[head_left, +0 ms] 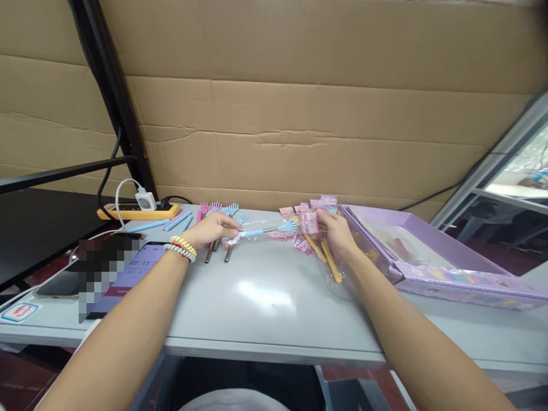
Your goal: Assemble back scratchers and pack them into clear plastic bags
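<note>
Between my hands, a light-blue back scratcher (253,232) with a small hand-shaped head lies level inside a clear plastic bag (269,224). My left hand (216,227) pinches the left end of the bag, by the scratcher's handle. At the other end, my right hand (336,231) has its fingers closed at the bag's pink card header (309,223). Beyond my left hand lie several loose pink, purple and blue scratcher heads (231,209), with metal rods (209,252) showing below. Bagged back scratchers with yellow handles (331,261) lie under my right hand.
Pink cards (303,245) are scattered near my right hand. An open purple box (398,268) stands to the right. At the left are blue tubes (177,220), an orange power strip (128,212), a white charger (146,200) and a phone (124,279). Cardboard (274,137) walls the back.
</note>
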### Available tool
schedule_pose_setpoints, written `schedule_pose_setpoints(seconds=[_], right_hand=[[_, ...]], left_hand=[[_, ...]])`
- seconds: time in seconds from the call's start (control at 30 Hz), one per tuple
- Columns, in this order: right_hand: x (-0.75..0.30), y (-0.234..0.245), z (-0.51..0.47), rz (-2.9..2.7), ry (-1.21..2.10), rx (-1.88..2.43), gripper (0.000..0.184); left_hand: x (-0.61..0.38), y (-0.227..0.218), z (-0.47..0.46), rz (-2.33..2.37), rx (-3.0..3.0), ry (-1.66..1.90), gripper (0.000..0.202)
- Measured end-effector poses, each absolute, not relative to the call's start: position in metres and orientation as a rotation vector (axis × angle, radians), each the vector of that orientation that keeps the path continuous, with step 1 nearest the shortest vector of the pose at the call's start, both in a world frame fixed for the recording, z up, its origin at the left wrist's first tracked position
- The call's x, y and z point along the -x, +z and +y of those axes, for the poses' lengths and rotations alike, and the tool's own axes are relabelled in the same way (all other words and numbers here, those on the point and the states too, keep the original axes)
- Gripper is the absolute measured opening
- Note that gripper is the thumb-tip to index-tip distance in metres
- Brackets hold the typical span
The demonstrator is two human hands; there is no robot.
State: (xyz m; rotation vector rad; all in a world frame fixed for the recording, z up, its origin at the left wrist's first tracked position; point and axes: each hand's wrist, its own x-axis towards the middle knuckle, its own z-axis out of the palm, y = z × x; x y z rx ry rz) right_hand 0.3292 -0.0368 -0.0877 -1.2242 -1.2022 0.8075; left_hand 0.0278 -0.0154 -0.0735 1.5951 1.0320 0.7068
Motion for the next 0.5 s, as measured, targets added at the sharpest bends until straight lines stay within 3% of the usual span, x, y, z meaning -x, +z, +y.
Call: schedule_pose_setpoints(seconds=[0.27, 0.5], right_hand=[[-0.334, -0.092, -0.034, -1.278, 0.720, 1.325, 0.024], [-0.341, -0.095, -0.027, -1.241, 0.571, 1.350, 0.027]], left_hand=[[-0.027, -0.078, -0.013, 0.967, -1.624, 0.705, 0.023], [-0.041, -0.080, -0.022, 0.952, -1.604, 0.639, 0.031]])
